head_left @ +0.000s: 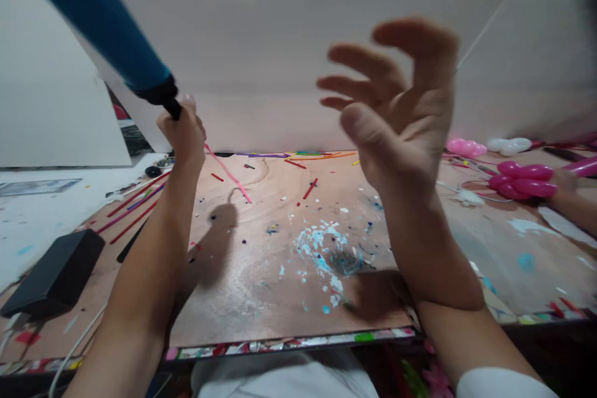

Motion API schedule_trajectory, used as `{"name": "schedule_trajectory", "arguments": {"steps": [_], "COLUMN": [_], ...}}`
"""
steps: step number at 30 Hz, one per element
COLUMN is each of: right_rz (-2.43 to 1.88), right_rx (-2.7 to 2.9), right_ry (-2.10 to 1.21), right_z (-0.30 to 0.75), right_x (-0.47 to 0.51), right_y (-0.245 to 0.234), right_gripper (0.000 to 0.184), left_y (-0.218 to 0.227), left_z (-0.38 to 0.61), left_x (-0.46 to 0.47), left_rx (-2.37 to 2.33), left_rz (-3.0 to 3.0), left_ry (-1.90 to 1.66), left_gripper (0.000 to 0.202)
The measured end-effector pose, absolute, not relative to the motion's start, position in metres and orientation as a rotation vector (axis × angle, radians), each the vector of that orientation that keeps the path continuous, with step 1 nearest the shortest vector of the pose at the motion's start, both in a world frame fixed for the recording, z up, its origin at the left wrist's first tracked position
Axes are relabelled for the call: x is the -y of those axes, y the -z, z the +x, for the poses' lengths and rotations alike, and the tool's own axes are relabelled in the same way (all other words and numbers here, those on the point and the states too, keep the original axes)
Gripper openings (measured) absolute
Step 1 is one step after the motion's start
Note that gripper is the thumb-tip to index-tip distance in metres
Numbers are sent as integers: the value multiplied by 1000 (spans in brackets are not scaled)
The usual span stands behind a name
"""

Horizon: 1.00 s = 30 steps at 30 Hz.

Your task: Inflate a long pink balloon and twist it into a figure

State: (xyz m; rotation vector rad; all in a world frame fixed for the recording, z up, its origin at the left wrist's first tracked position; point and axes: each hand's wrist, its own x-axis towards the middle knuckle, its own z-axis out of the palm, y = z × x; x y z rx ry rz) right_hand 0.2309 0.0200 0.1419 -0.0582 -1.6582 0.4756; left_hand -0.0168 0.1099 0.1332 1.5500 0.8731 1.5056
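Observation:
My left hand point(185, 130) is closed at the black nozzle of a blue hand pump point(112, 31), which slants in from the upper left, close to the camera. From that hand a thin, limp pink balloon point(228, 173) hangs down toward the table. My fingers hide where nozzle and balloon meet. My right hand point(396, 87) is raised over the table, fingers curved and apart, holding nothing.
Loose thin balloons point(140, 202) lie at left beside a black power adapter point(56, 270). More lie along the back edge before a pale board point(261, 62). At right, another person's hand point(566, 186) is beside a magenta twisted balloon point(522, 179).

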Motion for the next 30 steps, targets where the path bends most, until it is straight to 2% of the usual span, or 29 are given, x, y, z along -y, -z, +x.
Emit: {"name": "schedule_trajectory", "arguments": {"steps": [4,5,8,11,17,18,21,23,26,30], "right_rz": [-134,-144,-155,-187,-349,-376,-411,-370,-317,-268], "right_rx": [2042,2103,2148,2158,1928,1880,1800,1763,1689,1582], "right_ry": [-358,-271,-97,-82,-87,-94,-133,-173,-206,-189], "right_z": [221,219,217,219,222,223,231,237,238,217], "right_x": [-25,-25,-25,-25,-42,-49,-69,-79,-78,-48], "right_y": [-131,-128,-125,-125,-127,-127,-128,-127,-129,-140], "right_gripper": [11,9,12,14,16,19,52,64,65,53], "left_y": [-138,-139,-139,-136,-115,-112,-105,-102,-98,-96], "left_z": [-9,-9,-12,-12,0,3,11,16,21,18], "left_x": [-104,-102,-99,-101,-112,-113,-112,-112,-115,-119], "left_rx": [-883,-881,-857,-838,-1040,-1097,-1165,-1130,-1090,-976], "left_rz": [1409,1370,1243,1230,1748,1882,2260,2425,2531,2586], "left_ry": [-1601,-1624,-1688,-1705,-1749,-1734,-1551,-1392,-1289,-1327], "left_gripper": [31,34,44,49,44,42,35,27,19,15]}}
